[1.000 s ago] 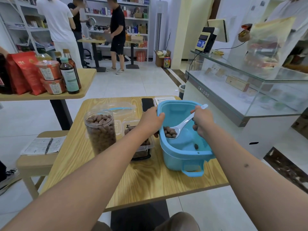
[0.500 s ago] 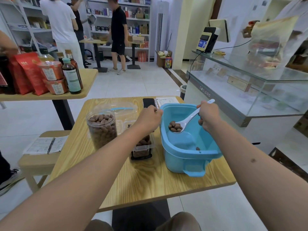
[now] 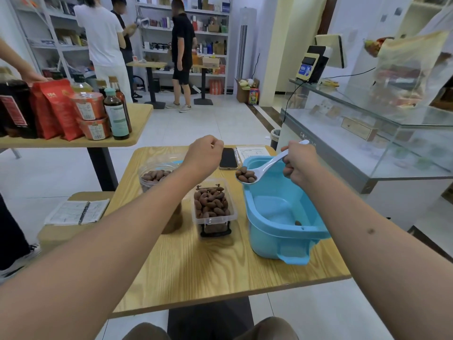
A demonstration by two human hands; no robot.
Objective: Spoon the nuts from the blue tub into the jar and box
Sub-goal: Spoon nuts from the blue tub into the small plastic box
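Tub (image 3: 274, 231): light blue. Spoon (image 3: 263, 168): white, loaded with brown nuts (image 3: 245, 174). Box (image 3: 214, 212): clear, black clip at 6 o'clock, brown fill. Jar (image 3: 157, 176): clear. Table (image 3: 208, 271): pale wood, wavy grain. Phone (image 3: 228, 158), 12 o'clock of box: black. Pouches (image 3: 58, 109), 10 o'clock: red.

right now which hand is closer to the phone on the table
Left. The left hand hovers just left of the phone, fingers curled. The right hand is farther right, over the blue tub, gripping the spoon.
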